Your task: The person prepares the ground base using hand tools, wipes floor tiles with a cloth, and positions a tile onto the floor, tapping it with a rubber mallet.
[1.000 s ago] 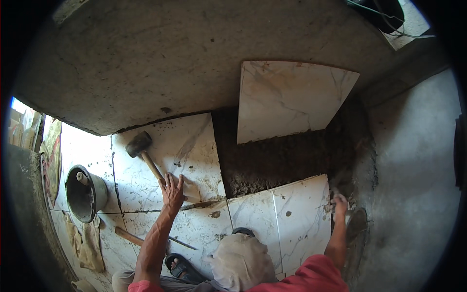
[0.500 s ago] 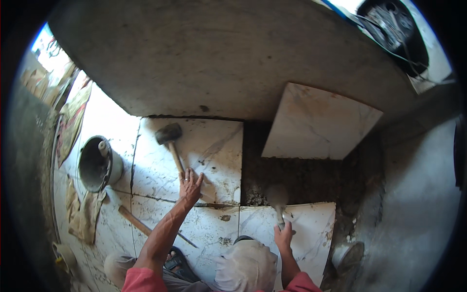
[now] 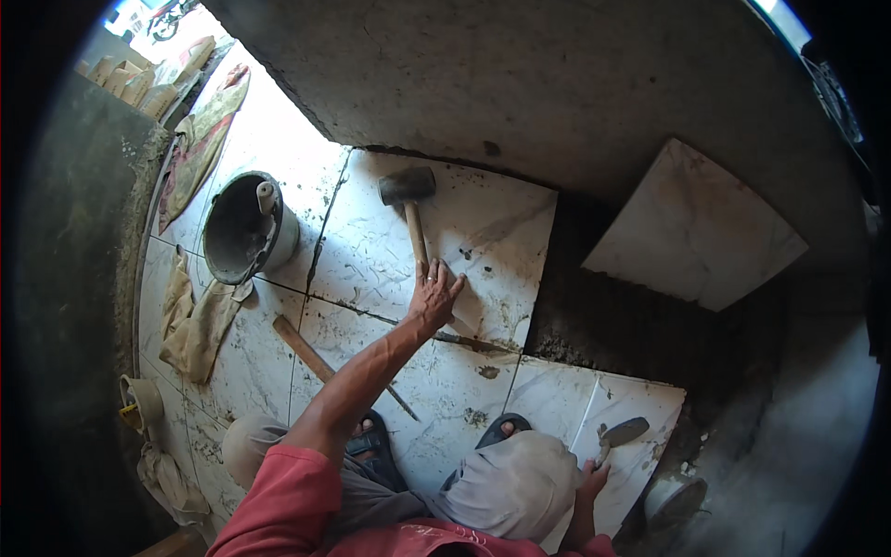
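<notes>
Back from the edge of the dark bed (image 3: 640, 325), the trowel (image 3: 626, 431) is now over the near tile (image 3: 640, 399) beside my knee (image 3: 520, 473), its handle gripped in my right hand (image 3: 592, 478). My left hand (image 3: 434, 299) lies open, fingers spread on the far tile (image 3: 501, 232) at the mallet's (image 3: 406, 186) handle end, probably propping my lean. Beyond, the loose tile (image 3: 696, 227) stands tilted over the bed, seemingly rested on the concrete (image 3: 557, 74) to leave the mortar reachable.

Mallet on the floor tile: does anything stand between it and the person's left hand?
Nothing visible does. The left hand is over the same tile, its spread fingers right by the near end of the wooden handle of the mallet. Whether they touch it is hard to tell.
</notes>
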Demonstrator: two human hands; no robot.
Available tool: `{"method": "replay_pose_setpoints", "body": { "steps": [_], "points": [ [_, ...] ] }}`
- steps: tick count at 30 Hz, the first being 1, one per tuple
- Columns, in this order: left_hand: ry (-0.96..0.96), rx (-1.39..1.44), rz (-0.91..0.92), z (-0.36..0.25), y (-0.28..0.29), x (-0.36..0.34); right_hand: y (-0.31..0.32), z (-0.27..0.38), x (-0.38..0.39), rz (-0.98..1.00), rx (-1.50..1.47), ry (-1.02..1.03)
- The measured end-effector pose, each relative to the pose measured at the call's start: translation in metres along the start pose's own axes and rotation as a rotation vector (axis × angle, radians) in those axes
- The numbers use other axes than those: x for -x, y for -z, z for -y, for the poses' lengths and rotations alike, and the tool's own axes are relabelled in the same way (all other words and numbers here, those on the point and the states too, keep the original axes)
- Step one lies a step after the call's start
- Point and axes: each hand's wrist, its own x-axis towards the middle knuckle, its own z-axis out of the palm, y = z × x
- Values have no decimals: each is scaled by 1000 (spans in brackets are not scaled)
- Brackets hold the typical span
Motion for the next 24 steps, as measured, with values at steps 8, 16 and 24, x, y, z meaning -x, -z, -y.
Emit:
{"method": "replay_pose_setpoints", "body": {
  "steps": [8, 16, 24],
  "points": [
    [-260, -33, 171, 61, 2, -1, -3, 21, -31, 16, 124, 73],
    [-403, 159, 181, 131, 35, 118, -6, 63, -4, 140, 207, 170],
    [187, 440, -87, 155, -77, 256, 0, 219, 39, 428, 381, 404]
  ]
}}
